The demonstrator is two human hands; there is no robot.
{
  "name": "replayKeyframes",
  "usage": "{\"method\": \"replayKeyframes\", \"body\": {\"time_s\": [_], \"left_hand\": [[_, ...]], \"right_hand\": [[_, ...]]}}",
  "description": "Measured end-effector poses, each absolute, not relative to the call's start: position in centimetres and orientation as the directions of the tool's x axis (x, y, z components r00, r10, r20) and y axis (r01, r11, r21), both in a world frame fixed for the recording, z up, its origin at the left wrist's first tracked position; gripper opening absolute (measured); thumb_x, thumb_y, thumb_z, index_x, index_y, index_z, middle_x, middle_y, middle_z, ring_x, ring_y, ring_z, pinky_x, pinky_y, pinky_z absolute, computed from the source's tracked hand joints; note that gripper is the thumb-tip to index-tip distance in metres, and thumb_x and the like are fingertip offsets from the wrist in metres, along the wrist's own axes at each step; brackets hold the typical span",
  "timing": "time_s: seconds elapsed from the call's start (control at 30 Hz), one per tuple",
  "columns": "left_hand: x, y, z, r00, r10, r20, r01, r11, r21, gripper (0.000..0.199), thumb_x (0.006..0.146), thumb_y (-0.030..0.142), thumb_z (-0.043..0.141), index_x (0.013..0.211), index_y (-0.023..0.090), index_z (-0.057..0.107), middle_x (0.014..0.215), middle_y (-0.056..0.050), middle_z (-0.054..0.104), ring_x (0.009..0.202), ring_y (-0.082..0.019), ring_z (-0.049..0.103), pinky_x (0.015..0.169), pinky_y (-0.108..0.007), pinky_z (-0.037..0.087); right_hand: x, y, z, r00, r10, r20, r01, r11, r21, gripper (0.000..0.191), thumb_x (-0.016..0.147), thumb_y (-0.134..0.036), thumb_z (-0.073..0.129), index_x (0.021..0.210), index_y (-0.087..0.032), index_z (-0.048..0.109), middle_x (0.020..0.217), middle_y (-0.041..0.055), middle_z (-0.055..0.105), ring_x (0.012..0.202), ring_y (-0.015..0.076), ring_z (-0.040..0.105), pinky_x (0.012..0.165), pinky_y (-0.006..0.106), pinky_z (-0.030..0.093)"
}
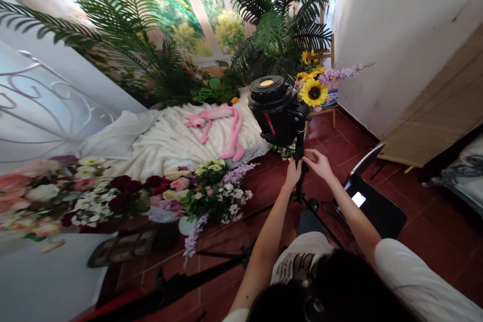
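A black studio light (277, 115) with a yellow disc on top is mounted on a dark stand (299, 188). Just below the lamp, my left hand (293, 171) is closed around the stand's pole. My right hand (317, 163) touches the same spot from the right, its thumb and fingertips pinched at the pole or a small part on it; the exact part is too small to make out. Both arms reach forward from the bottom of the view.
A pink plush toy (234, 131) lies on a white blanket (162, 143). Flowers (211, 188) line the near side, sunflowers (314, 91) stand behind the light. A black chair (381, 211) holds a lit phone (358, 199). Tripod legs (204, 276) cross the red floor.
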State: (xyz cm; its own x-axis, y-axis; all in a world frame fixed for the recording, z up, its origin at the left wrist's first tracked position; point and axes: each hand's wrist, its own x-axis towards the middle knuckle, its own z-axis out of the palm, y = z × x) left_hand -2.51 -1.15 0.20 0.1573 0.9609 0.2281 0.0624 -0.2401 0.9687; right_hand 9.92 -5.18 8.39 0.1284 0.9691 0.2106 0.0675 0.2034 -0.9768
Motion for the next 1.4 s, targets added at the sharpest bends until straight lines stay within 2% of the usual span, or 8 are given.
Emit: {"method": "replayKeyframes", "body": {"time_s": [0.23, 0.37, 0.47, 0.7, 0.83, 1.07, 1.23, 1.4], "left_hand": [[-2.5, -1.5, 0.6, 0.151, 0.966, 0.212, 0.081, -0.226, 0.971, 0.038, 0.089, 0.048, 0.048, 0.109, 0.018, 0.060, 0.108, -0.012, 0.065, 0.105, -0.022, 0.060, 0.099, -0.038, 0.042], [-2.5, -1.5, 0.7, 0.145, 0.975, 0.167, 0.095, -0.182, 0.979, 0.036, 0.088, 0.048, 0.050, 0.104, 0.017, 0.061, 0.101, -0.011, 0.065, 0.098, -0.021, 0.061, 0.096, -0.037, 0.043], [-2.4, -1.4, 0.7, 0.120, 0.980, 0.156, 0.118, -0.170, 0.978, 0.034, 0.088, 0.047, 0.051, 0.102, 0.017, 0.060, 0.101, -0.011, 0.065, 0.098, -0.022, 0.061, 0.096, -0.037, 0.042], [-2.2, -1.5, 1.2, 0.088, 0.985, 0.149, 0.106, -0.158, 0.982, 0.033, 0.087, 0.046, 0.053, 0.102, 0.017, 0.060, 0.105, -0.011, 0.065, 0.102, -0.022, 0.060, 0.099, -0.037, 0.040], [-2.3, -1.6, 1.5, 0.107, 0.979, 0.174, 0.108, -0.185, 0.977, 0.031, 0.087, 0.045, 0.053, 0.100, 0.017, 0.060, 0.104, -0.011, 0.065, 0.104, -0.021, 0.059, 0.101, -0.037, 0.041], [-8.8, -6.8, 0.9, 0.122, 0.974, 0.189, 0.098, -0.202, 0.975, 0.038, 0.087, 0.042, 0.052, 0.118, 0.020, 0.055, 0.123, -0.011, 0.059, 0.115, -0.019, 0.057, 0.103, -0.036, 0.041], [-19.6, -15.6, -2.1, 0.079, 0.992, -0.102, 0.288, 0.075, 0.955, 0.041, 0.086, 0.050, 0.047, 0.110, 0.019, 0.059, 0.106, -0.008, 0.067, 0.096, -0.019, 0.064, 0.095, -0.038, 0.047], [-28.5, -24.5, -2.2, -0.228, 0.957, -0.180, 0.380, 0.258, 0.888, 0.043, 0.085, 0.053, 0.046, 0.105, 0.019, 0.061, 0.105, -0.008, 0.069, 0.101, -0.024, 0.063, 0.092, -0.040, 0.048]], "right_hand": [[10.3, -8.8, 2.9, 0.246, 0.968, 0.050, 0.220, -0.006, -0.976, 0.029, 0.077, -0.046, 0.066, 0.062, -0.022, 0.059, 0.058, -0.0010, 0.059, 0.059, 0.0149, 0.055, 0.062, 0.024, 0.044], [8.0, -7.9, 1.3, 0.241, 0.943, -0.230, -0.196, -0.185, -0.963, 0.036, 0.084, -0.050, 0.054, 0.061, -0.021, 0.053, 0.048, -0.0040, 0.051, 0.041, 0.0100, 0.041, 0.044, 0.021, 0.034], [6.9, -7.3, 1.3, 0.043, 0.905, -0.424, -0.600, -0.316, -0.735, 0.038, 0.089, -0.038, 0.046, 0.056, -0.023, 0.037, 0.039, -0.0092, 0.030, 0.033, 0.0074, 0.021, 0.036, 0.020, 0.022], [6.7, -7.3, 2.1, -0.100, 0.911, -0.399, -0.895, -0.257, -0.363, 0.037, 0.086, -0.008, 0.032, 0.053, -0.022, 0.026, 0.039, -0.0073, 0.023, 0.035, 0.0085, 0.019, 0.037, 0.018, 0.024], [6.0, -7.5, 2.6, -0.061, 0.918, -0.392, -0.888, -0.229, -0.399, 0.033, 0.085, -0.011, 0.037, 0.055, -0.022, 0.030, 0.040, -0.0077, 0.025, 0.034, 0.0078, 0.021, 0.035, 0.017, 0.024], [3.9, -9.3, 3.0, 0.056, 0.899, -0.435, -0.804, -0.218, -0.553, 0.014, 0.079, -0.025, 0.050, 0.088, -0.020, 0.060, 0.066, -0.0029, 0.064, 0.041, 0.0058, 0.039, 0.042, 0.018, 0.034], [0.3, -9.4, 2.8, -0.116, 0.925, -0.362, -0.528, -0.366, -0.766, 0.021, 0.072, -0.032, 0.059, 0.088, -0.018, 0.061, 0.064, -0.0038, 0.064, 0.046, 0.0053, 0.046, 0.044, 0.017, 0.034], [-6.5, -8.6, 3.2, -0.439, 0.832, -0.338, -0.176, -0.449, -0.876, 0.019, 0.074, -0.029, 0.054, 0.086, -0.017, 0.062, 0.064, -0.0031, 0.065, 0.045, 0.0054, 0.048, 0.044, 0.016, 0.035]]}}
